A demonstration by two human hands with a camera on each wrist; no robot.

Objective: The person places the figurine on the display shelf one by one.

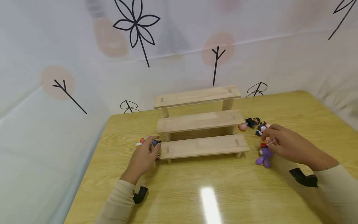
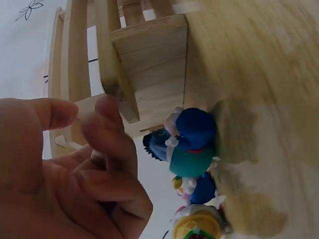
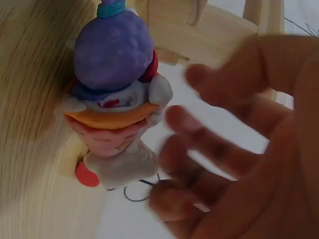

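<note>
My left hand (image 1: 142,158) is at the left end of a three-tier wooden stand (image 1: 205,146). Beside it lie a dark blue figurine (image 1: 156,142) and a white and yellow one (image 1: 139,143). Seen from the left wrist, the fingers are loosely bent around nothing, with a blue-and-green figurine (image 2: 194,132) just beyond them. Right of the stand, my right hand (image 1: 288,144) hovers over a purple figurine (image 1: 264,157). Its fingers are spread in the right wrist view, apart from a figurine with a round purple top (image 3: 112,50) and white body.
Behind the right hand's fingertips are a black-clad figurine (image 1: 252,123) and a blue-and-white one (image 1: 261,129). The stand is in the middle of the wooden table (image 1: 179,186). A white patterned cloth (image 1: 179,68) hangs behind and at the sides.
</note>
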